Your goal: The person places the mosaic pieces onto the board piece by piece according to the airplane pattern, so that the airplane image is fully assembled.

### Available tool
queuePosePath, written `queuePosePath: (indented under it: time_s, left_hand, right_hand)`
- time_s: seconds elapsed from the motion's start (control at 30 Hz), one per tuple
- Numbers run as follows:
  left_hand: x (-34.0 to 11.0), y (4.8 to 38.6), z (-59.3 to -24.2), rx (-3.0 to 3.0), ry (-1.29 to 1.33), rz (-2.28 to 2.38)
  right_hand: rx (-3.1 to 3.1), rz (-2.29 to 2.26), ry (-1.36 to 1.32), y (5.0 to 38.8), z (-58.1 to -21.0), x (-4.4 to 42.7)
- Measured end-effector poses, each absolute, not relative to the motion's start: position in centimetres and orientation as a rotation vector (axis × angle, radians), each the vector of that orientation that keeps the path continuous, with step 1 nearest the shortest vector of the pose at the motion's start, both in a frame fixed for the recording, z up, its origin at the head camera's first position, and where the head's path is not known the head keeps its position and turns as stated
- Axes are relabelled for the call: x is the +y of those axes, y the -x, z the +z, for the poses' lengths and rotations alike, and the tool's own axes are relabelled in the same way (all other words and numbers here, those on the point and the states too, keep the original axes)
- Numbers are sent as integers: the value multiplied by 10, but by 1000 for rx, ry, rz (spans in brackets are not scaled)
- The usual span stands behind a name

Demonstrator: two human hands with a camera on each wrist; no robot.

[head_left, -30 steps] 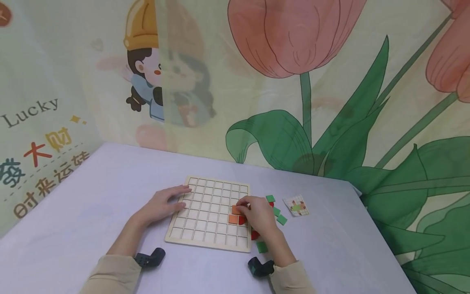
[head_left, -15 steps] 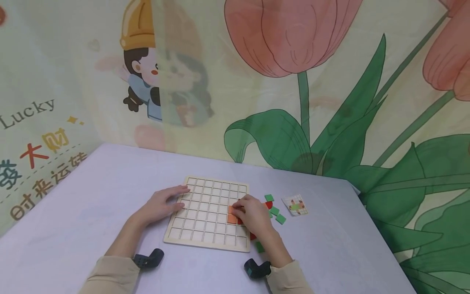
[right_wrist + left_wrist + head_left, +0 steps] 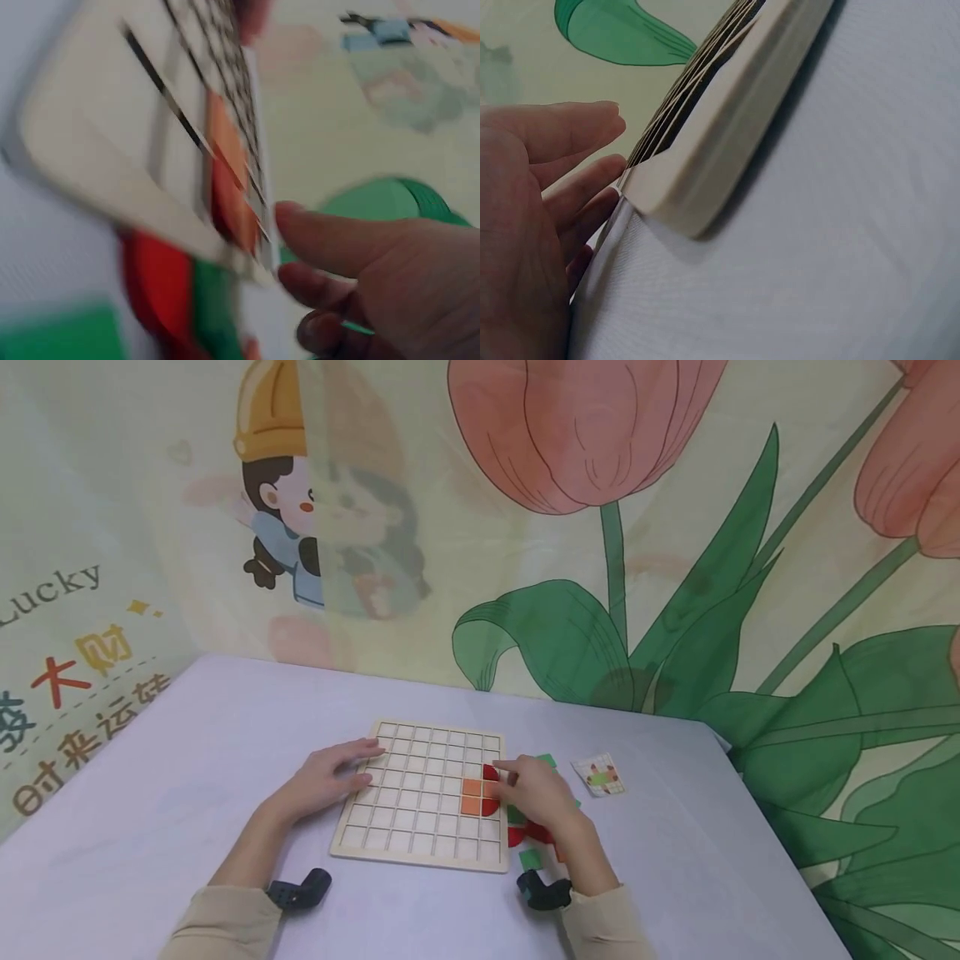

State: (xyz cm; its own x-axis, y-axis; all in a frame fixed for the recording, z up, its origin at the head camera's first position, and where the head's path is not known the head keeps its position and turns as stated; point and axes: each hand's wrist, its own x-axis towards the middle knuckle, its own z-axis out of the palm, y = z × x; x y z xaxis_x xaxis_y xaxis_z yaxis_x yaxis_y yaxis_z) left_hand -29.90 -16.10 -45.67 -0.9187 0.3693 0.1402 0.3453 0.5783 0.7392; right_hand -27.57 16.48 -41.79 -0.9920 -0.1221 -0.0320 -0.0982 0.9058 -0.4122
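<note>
A wooden grid board (image 3: pixel 420 862) lies on the table. My left hand (image 3: pixel 330 777) rests along its left edge, fingers and thumb extended; in the left wrist view the fingertips are at the board's side. My right hand (image 3: pixel 540 793) is over the board's right edge, its fingertips partly covering an orange square tile (image 3: pixel 491 789). Beside that lie more orange tiles (image 3: pixel 471 807), with a rounded red piece (image 3: pixel 490 772) above and another red piece (image 3: pixel 490 809) below. In the right wrist view, thumb and fingers (image 3: pixel 322 240) are beside the board with no piece visible between them.
Loose green tiles (image 3: pixel 531 859) and red pieces (image 3: pixel 516 837) lie right of the board, partly hidden under the right hand. A small pattern card (image 3: pixel 600 776) lies farther right. A printed curtain (image 3: pixel 390 643) hangs behind the white-covered table (image 3: pixel 225 760).
My right hand has let go of the piece at the board and shifted right, uncovering the upper red piece. The left hand stays at the board's edge. The head view has shifted slightly.
</note>
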Motion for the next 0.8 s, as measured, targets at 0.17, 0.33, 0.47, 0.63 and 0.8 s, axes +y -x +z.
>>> queuePosePath:
  time_s: [0.17, 0.33, 0.47, 0.63, 0.8]
  left_hand:
    - [-161, 300, -458, 2761, -635, 1293]
    - [-162, 301, -459, 2781, -633, 1291]
    - [-163, 300, -457, 2768, -608, 1291]
    - [-163, 299, -456, 2760, -594, 1291]
    - [-161, 299, -455, 2756, -597, 1298]
  right_hand:
    - [2950, -558, -7, 275, -407, 216]
    - [2832, -588, -83, 271, -405, 249]
    - [2801, -635, -92, 270, -408, 255]
    - [2824, -601, -82, 271, -410, 253]
    - [2833, -590, -89, 270, -408, 250]
